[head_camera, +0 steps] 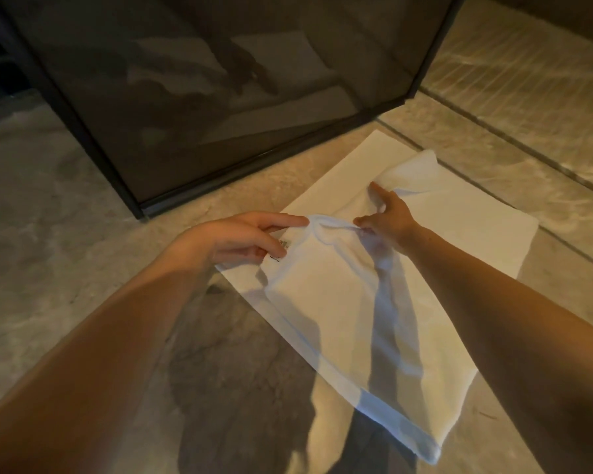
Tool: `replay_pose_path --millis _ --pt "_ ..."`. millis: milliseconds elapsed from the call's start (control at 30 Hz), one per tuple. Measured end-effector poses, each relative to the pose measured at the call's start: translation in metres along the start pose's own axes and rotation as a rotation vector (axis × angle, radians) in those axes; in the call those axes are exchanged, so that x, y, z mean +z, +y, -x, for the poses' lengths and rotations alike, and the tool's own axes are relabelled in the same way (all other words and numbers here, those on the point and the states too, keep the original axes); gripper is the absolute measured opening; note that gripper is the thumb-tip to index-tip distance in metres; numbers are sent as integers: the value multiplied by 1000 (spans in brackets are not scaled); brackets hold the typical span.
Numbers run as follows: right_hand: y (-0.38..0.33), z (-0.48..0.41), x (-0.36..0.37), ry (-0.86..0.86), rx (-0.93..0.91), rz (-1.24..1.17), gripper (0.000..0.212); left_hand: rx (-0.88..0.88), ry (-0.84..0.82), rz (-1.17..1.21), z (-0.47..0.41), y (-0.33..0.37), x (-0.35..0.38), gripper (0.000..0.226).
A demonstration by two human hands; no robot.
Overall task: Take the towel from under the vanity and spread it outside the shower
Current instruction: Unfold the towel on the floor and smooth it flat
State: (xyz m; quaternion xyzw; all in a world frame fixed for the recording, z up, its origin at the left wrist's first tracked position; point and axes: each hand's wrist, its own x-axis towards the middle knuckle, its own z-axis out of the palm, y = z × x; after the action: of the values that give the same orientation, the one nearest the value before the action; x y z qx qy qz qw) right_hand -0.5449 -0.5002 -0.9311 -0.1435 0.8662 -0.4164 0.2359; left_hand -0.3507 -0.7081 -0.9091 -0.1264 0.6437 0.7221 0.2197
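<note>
A white towel [356, 302] lies partly unfolded on the stone floor, just outside the dark glass shower enclosure [202, 90]. Its far part lies flat on the floor; a folded upper layer is lifted toward me. My left hand [243, 239] pinches the raised edge near a small label, thumb below and fingers above. My right hand [387, 217] grips the same raised edge a little to the right, with the index finger stretched out over the fold. Both forearms reach in from the bottom corners.
The shower's black metal frame [141, 206] meets the floor at a corner just left of the towel. Grey-beige marble tiles [65, 217] surround it, with grout lines running diagonally at the right [493, 186]. The glass reflects the towel.
</note>
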Motion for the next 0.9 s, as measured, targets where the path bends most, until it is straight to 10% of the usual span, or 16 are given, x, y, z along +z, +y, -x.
replay_pose_path --millis 433,900 --pt "-3 62 -137 -17 -85 162 101 185 -677 425 -32 -2 100 77" --pt "38 148 -267 -68 -57 593 111 46 -641 160 -39 47 232 74"
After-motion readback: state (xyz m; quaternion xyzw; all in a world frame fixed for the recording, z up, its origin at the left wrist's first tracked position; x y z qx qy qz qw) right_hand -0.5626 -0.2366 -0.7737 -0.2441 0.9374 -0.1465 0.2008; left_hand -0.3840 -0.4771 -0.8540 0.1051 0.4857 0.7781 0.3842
